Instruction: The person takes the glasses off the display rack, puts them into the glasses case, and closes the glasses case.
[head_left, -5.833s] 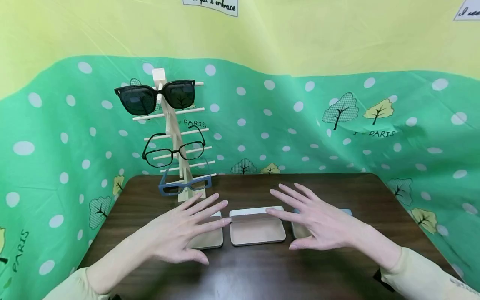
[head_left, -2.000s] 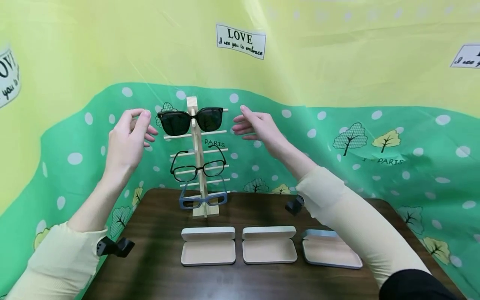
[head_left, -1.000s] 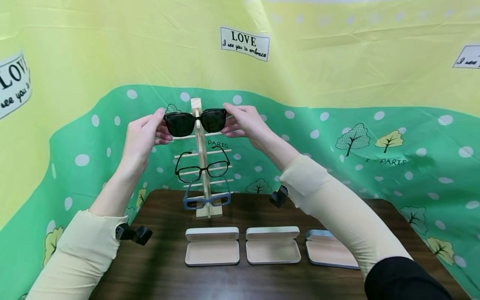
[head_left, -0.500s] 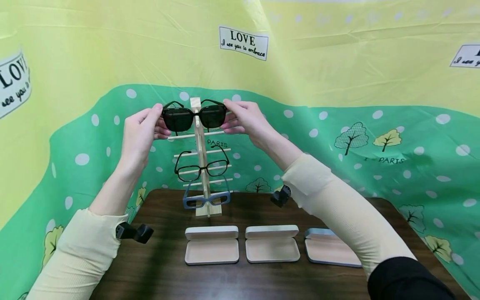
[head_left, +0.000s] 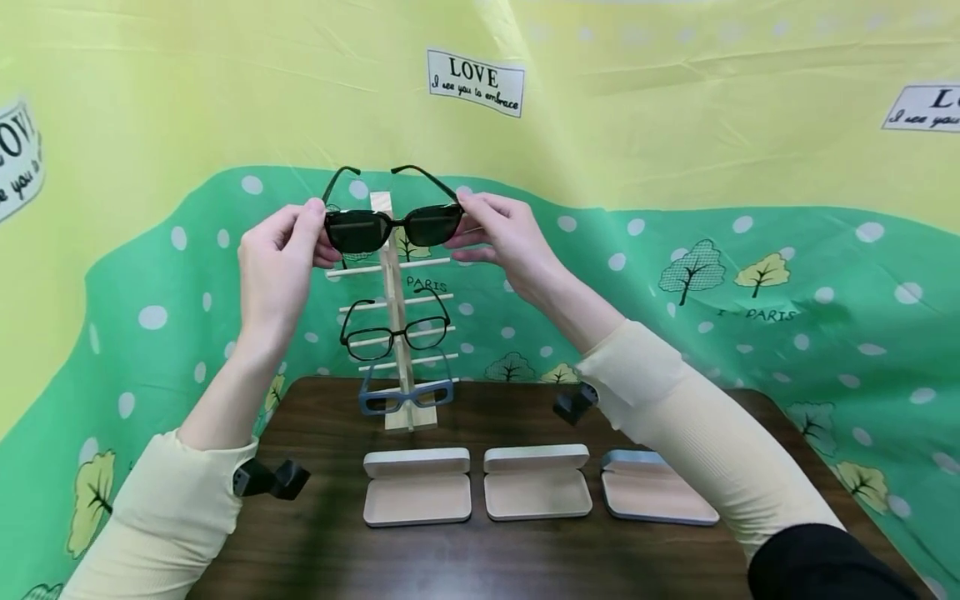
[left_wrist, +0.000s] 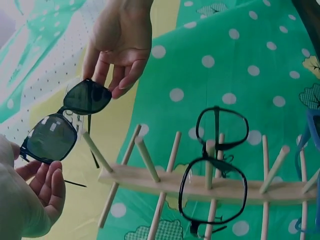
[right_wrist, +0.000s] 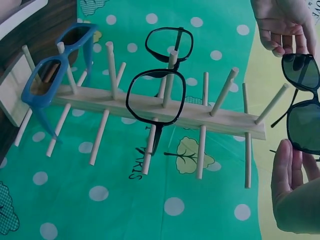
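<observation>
Black sunglasses [head_left: 358, 232] are held between both hands at the top of the wooden display stand [head_left: 397, 292]. My left hand [head_left: 281, 258] pinches their left hinge corner, and my right hand [head_left: 510, 242] pinches the right one. The temples are unfolded and point away, tips raised above the stand's top. Both wrist views show the sunglasses [left_wrist: 52, 137] off to the side of the stand's end peg. Lower on the stand hang black-framed glasses [head_left: 370, 343] and, below them, blue-framed glasses [head_left: 382, 403].
Three opened glasses cases stand in a row on the dark wooden table [head_left: 480, 558]: a left white case [head_left: 417, 500], a middle white case [head_left: 537, 496] and a blue-lidded case [head_left: 656, 496] partly behind the right sleeve. A patterned cloth [head_left: 637, 292] hangs behind the table.
Both hands rose from over the cases to the stand and took hold of the sunglasses by their corners. The sunglasses then lifted off the top peg and tilted, so their temples now show above.
</observation>
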